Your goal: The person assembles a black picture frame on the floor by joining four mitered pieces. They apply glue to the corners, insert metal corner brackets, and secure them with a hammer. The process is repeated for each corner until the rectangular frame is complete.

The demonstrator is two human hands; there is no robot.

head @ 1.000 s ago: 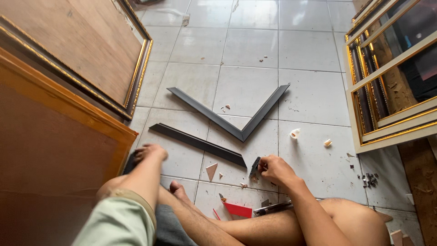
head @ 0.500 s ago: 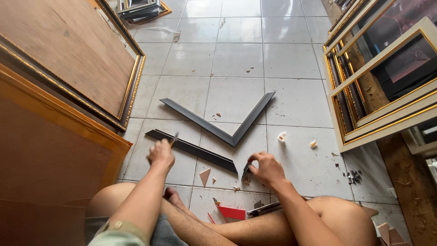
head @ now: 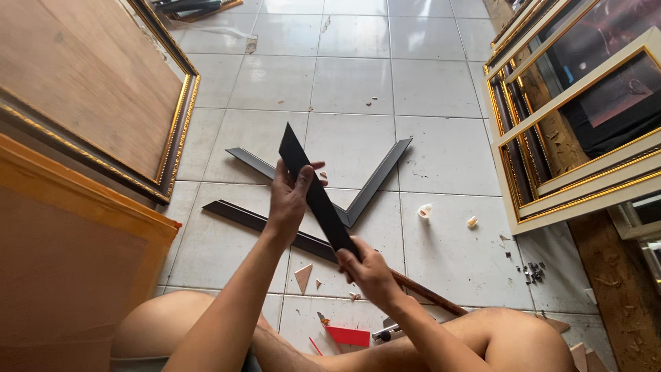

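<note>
My left hand (head: 289, 196) and right hand (head: 368, 269) both have fingers closed around the black strip (head: 317, 196). Its long axis runs eleven to five o'clock, the left gripping nearer the upper end.

V-shaped frame corner (head: 365, 200), gilt frames (head: 551, 186), red scrap (head: 348, 336)

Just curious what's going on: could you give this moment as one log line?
left hand: grips black strip upper part | right hand: grips its lower end | strip: lifted, tilted | V-shaped piece: on tiled floor

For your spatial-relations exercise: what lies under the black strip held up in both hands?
Under the black strip: tiled floor, a V-shaped joined frame piece and a long dark moulding. Their middles are hidden.
</note>
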